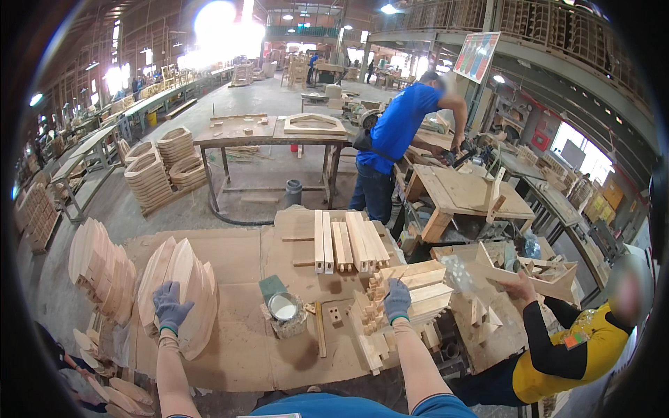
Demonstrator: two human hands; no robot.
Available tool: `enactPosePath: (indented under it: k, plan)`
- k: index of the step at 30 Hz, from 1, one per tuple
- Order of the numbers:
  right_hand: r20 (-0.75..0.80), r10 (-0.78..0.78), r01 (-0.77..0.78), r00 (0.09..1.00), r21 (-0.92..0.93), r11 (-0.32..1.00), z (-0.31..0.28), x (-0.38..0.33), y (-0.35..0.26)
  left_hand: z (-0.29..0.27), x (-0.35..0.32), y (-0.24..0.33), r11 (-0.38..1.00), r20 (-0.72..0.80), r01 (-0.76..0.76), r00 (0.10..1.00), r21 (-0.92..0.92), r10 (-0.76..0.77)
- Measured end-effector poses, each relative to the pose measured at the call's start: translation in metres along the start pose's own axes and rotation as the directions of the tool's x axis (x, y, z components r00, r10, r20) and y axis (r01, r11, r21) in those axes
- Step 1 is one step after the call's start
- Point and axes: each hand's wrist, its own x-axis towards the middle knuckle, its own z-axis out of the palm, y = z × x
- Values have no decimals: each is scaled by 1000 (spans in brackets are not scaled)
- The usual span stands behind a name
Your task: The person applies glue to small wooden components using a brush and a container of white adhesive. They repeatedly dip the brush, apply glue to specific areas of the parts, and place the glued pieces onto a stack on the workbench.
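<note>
My left hand (169, 305), in a grey glove, rests on top of a row of curved wooden panels (182, 289) standing on edge at the left of the workbench. My right hand (397, 299), also gloved, reaches onto a stack of notched wooden blocks (411, 296) at the right of the bench, its fingers laid over the top pieces. Between the hands sit a small tin of white glue (283, 306) and a thin wooden stick (320, 338). Whether the right hand grips a block is unclear.
A cardboard-covered workbench (244, 258) carries a bundle of straight wooden slats (346, 242). A person in yellow (564, 348) works at my right. Another person in blue (394, 150) stands at a saw table behind. More curved panel stacks (101, 268) stand left.
</note>
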Motion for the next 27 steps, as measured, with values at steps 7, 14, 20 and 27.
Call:
enactPosePath:
  k: [7, 14, 20, 27]
  plan:
    - [5, 6, -6, 1000, -1, 1000, 3, 2, -2, -2, 0, -6, 999, 11, 28, 1000, 42, -29]
    - [-37, -30, 29, 999, -14, 999, 3, 0, 2, 1, 1, -3, 998, 20, 21, 1000, 53, -22]
    - [-54, -1, -1, 999, -24, 1000, 0, -1, -6, 3, 0, -9, 999, -11, -13, 1000, 51, 13]
    - [-14, -8, 7, 1000, -53, 999, 0, 1, -4, 5, 1, -10, 999, -19, -39, 999, -7, 39]
